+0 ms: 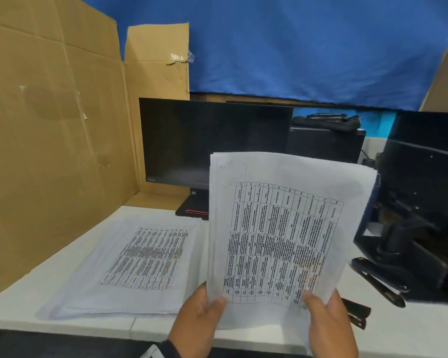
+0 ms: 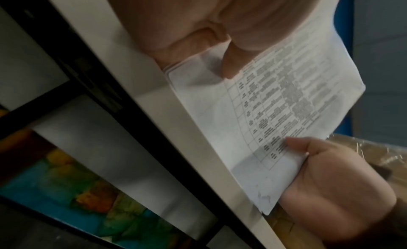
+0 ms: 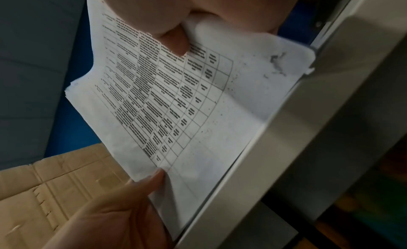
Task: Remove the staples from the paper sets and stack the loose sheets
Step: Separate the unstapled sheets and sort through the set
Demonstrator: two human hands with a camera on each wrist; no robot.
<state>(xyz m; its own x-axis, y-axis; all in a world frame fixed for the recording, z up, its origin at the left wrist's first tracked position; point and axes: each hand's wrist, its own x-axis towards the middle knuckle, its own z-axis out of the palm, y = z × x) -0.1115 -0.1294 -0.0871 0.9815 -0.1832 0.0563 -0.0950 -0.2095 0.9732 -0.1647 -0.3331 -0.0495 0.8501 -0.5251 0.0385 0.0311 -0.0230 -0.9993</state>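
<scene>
I hold a paper set [image 1: 282, 228] printed with a table upright above the front of the white desk [image 1: 23, 303]. My left hand [image 1: 204, 313] grips its lower left edge, thumb on the front. My right hand [image 1: 326, 316] grips the lower right edge the same way. The same set [image 2: 275, 104] shows in the left wrist view, with a torn, marked corner [image 2: 263, 198] near the desk edge. In the right wrist view that corner [image 3: 278, 62] looks ragged. A stack of sheets [image 1: 130, 267] lies flat on the desk to the left. No staple is visible.
A dark monitor [image 1: 212, 140] stands behind the papers, with cardboard panels [image 1: 49, 140] walling the left side. Another dark monitor and stand [image 1: 419, 208] sit at the right. A black stapler-like tool [image 1: 378, 280] and a second black tool [image 1: 357, 313] lie on the desk right of my hands.
</scene>
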